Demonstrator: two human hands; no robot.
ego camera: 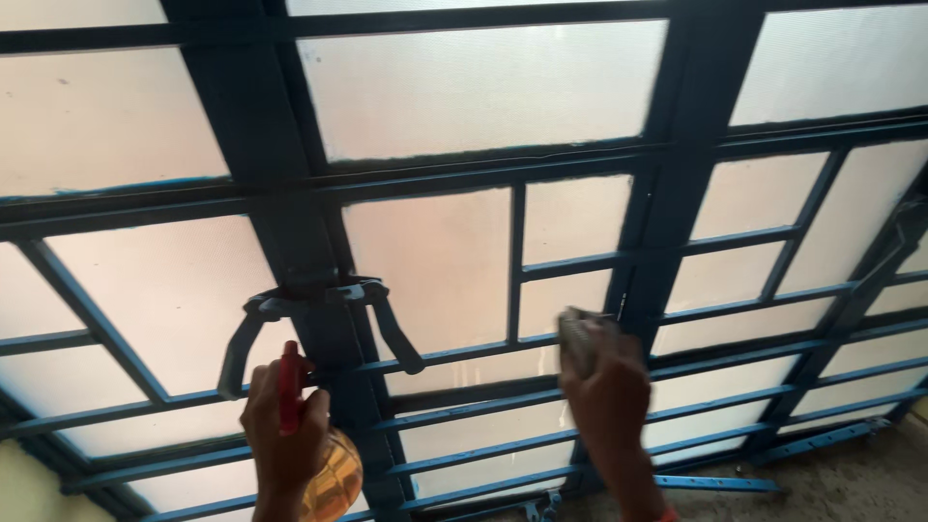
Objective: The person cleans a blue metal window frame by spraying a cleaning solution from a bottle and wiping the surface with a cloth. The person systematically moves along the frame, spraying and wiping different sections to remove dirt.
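Up close, the left hand [283, 425] is gripping a spray bottle [332, 474] with a red trigger and amber body, low in front of the blue window frame [319, 280]. Meanwhile the right hand [609, 396] is pressing a grey cloth [580, 338] against a frosted pane [570, 290], beside 2 hanging window handles [319, 324].

The window frame [319, 242] is showing dark blue, its bars crossing in a grid of rectangles with a few slanting pieces on the left. The panes [454, 87] are glowing frosted white with a faint pink tint. The two window handles [319, 300] are looking blue-grey. The spray bottle [333, 474] is shining amber orange, its trigger [288, 387] red. The cloth [580, 340] on the right is appearing grey. The floor [851, 483] is looking dull grey-brown.
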